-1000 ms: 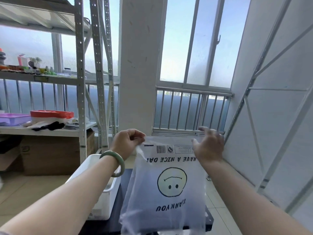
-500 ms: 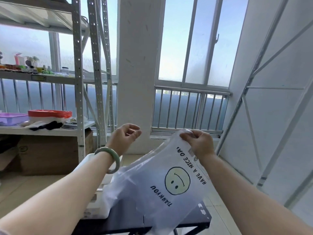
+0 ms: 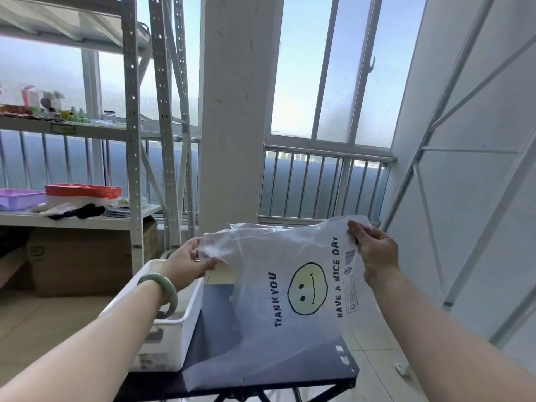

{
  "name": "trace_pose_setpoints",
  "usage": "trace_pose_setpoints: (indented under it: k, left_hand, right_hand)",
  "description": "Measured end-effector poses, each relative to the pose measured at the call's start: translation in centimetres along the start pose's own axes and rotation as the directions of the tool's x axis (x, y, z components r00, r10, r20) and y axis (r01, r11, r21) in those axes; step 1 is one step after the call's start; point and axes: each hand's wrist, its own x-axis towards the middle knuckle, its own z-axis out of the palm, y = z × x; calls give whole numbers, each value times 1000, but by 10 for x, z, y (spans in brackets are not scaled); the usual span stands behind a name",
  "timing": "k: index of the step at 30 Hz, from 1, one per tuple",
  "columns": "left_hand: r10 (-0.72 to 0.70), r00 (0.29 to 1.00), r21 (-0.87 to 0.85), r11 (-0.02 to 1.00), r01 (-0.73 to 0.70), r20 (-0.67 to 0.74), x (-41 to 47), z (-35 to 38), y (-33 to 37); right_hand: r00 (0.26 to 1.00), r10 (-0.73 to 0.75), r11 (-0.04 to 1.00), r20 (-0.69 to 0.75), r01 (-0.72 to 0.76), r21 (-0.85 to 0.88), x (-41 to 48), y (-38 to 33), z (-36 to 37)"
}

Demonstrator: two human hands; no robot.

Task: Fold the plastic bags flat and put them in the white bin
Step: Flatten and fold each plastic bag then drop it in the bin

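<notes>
left hand [image 3: 185,266], right hand [image 3: 377,253] pinching plastic bag [image 3: 278,256]

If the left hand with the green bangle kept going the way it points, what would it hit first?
The plastic bag itself: the left hand pinches its bunched edge and points into it. Past that, probably the white pillar, though depth is unclear.

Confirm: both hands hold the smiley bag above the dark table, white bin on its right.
Wrong side. The head view shows the white bin left of the bag; the left hand and right hand do hold it above the dark table.
</notes>
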Motion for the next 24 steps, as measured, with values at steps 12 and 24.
trace_pose_setpoints:
  k: [12,24]
  left_hand:
    - [121,992,43,992,-119,-28,-4,-15,19]
    - [189,951,-55,977,-208,-245,-1,-21,23]
  right_hand:
    - [997,-37,999,-74,37,-3,6,-3,-24]
    - [987,-80,996,-141,73,-59,7,1,-27]
